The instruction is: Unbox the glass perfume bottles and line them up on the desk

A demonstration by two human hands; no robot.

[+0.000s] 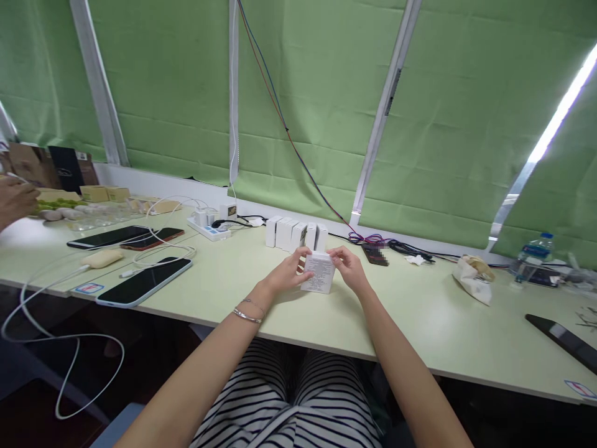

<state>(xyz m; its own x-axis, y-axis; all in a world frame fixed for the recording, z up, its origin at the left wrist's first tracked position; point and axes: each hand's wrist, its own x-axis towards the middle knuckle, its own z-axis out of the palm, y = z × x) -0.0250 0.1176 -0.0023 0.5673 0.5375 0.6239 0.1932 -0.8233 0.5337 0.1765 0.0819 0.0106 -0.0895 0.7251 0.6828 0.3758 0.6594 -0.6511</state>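
Observation:
A small white box point(318, 277) with fine grey print stands upright on the pale table in front of me. My left hand point(293, 272) grips its left side and upper edge, fingers curled around it. At the top right corner, my right hand point(347, 267) pinches the box near its lid. Just behind stands a row of several similar white boxes point(284, 233), upright and close together, with a narrow gap towards the right end. Part of the row's lower front is hidden by my hands and the held box.
Phones point(144, 281) and white cables lie on the left, beside a power strip point(209, 229). A dark phone point(375, 254) and black cords lie behind right. Further right are a crumpled bag point(472, 278) and a water bottle point(534, 254). Another person's hand point(16, 198) shows far left.

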